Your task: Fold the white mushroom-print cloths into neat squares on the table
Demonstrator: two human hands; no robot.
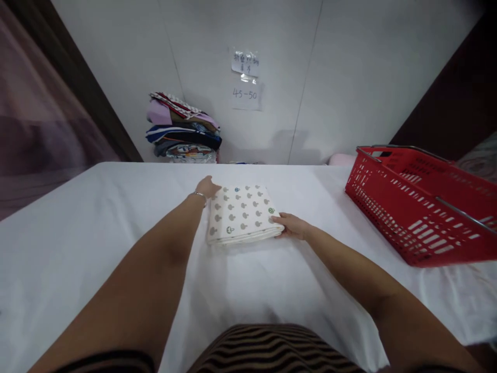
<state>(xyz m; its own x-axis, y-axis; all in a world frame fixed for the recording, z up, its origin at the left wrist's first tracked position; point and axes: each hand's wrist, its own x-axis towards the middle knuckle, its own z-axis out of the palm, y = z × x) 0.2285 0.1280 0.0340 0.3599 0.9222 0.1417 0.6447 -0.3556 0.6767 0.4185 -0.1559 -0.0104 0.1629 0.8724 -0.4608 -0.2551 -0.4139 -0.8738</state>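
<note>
"White, grey-printed cloth (243,212): how much of it is folded?"

"Most of it, I'd judge. It's a flat, compact packet with layers showing along the near edge, and the upper face looks fairly smooth."

"Where does it lie?"

"On the white-covered table (116,264), straight in front of the person, between the two arms."

"And the hands?"

"The right hand (292,226) grasps the near right corner, thumb on top and fingers tucked under the edge. The left hand (207,187) touches the far left corner; whether it pinches the fabric or merely rests there, I can't tell."

"So is anything unfinished?"

"Perhaps the edges. Lower layers peek out a little along the near side, so it isn't perfectly squared, and neither hand is clear of it. Whether it counts as finished, one view can't settle."

"Is it put away anywhere?"

"No. The red basket (388,191) stands well apart, at the right of the table, and the pile of fabrics (182,132) sits beyond the far edge, to the left. The packet is with neither."
</note>
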